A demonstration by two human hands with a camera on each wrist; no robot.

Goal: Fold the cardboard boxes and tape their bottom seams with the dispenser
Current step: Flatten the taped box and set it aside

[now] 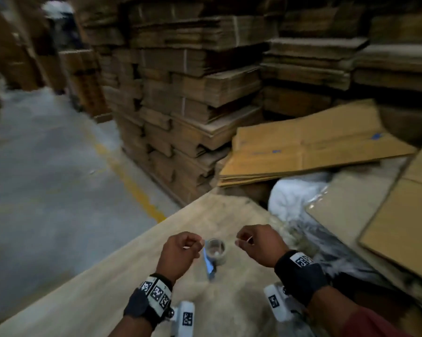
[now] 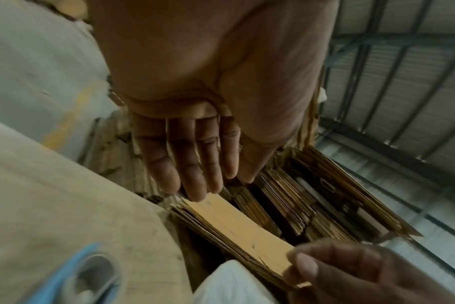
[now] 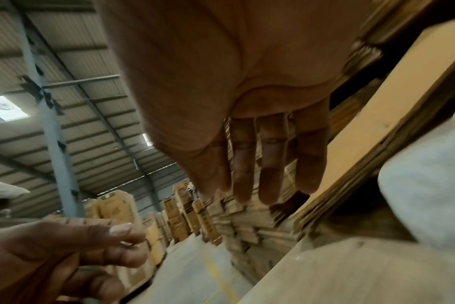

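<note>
Nothing is held in either grip: the left hand [image 1: 178, 251] and right hand [image 1: 258, 244] are seen above the bench [image 1: 107, 276] with fingers [image 2: 187, 164] loosely extended and relaxed. One tape dispenser [image 1: 213, 255], blue-handled, is set on the bench between the two hands. Flattened cardboard boxes [image 1: 309, 144] are piled beyond the bench's far edge, near tall stacks [image 1: 188, 98], too blurred to be counted.

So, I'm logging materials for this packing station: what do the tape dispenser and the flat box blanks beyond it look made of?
Tape dispenser: blurred, but it looks like light-blue plastic with a roll of clear glossy tape. Flat box blanks: matte tan corrugated cardboard, with crease lines and layered edges showing.
</note>
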